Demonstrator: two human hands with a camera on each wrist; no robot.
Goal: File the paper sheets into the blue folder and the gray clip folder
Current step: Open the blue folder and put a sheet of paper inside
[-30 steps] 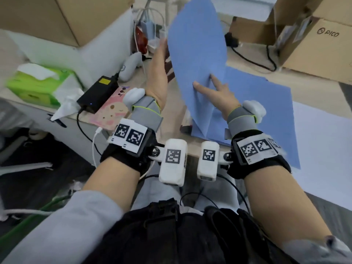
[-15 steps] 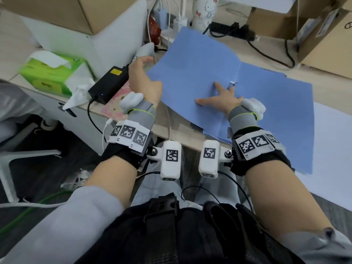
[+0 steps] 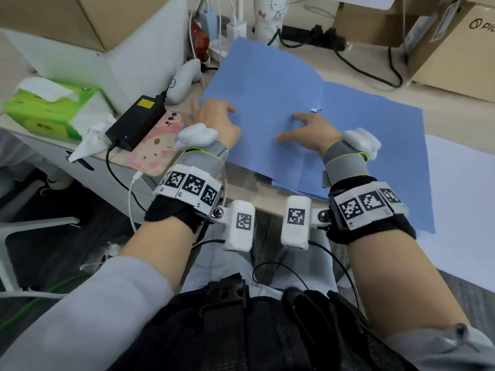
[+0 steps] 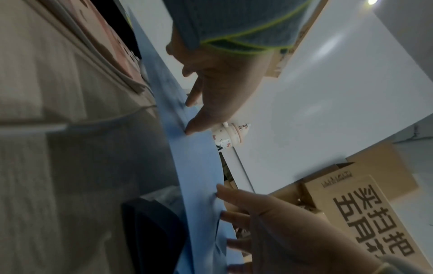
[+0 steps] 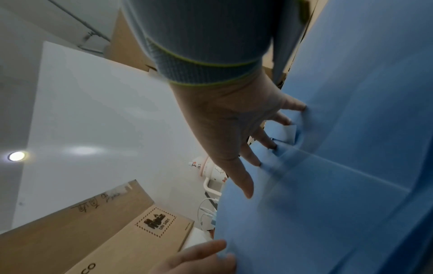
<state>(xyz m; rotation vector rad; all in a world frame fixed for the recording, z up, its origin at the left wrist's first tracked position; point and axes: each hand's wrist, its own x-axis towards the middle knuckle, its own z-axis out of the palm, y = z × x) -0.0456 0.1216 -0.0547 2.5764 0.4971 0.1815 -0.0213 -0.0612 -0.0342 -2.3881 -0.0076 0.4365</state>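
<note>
The blue folder (image 3: 267,84) lies open on the desk, both flaps spread nearly flat. My left hand (image 3: 211,116) holds the left flap at its left edge, thumb on top. My right hand (image 3: 310,129) presses with spread, straight fingers on the folder close to the centre fold. In the right wrist view those fingers (image 5: 246,181) dent the blue folder (image 5: 339,166). A small white tab (image 3: 315,110) shows at the fold beyond my fingertips. A white paper sheet (image 3: 460,199) lies to the right, partly under the folder. No gray clip folder is in view.
Left of the folder lie a phone in a pink case (image 3: 158,145), a black power adapter (image 3: 136,121), a white controller (image 3: 184,79) and a green tissue box (image 3: 51,108). A cartoon cup (image 3: 270,17), a power strip (image 3: 316,38) and cardboard boxes (image 3: 455,49) line the back.
The left flap stood upright a second ago; my left hand has swung it down to the left until it lies almost flat. My right hand stayed pressing near the fold.
</note>
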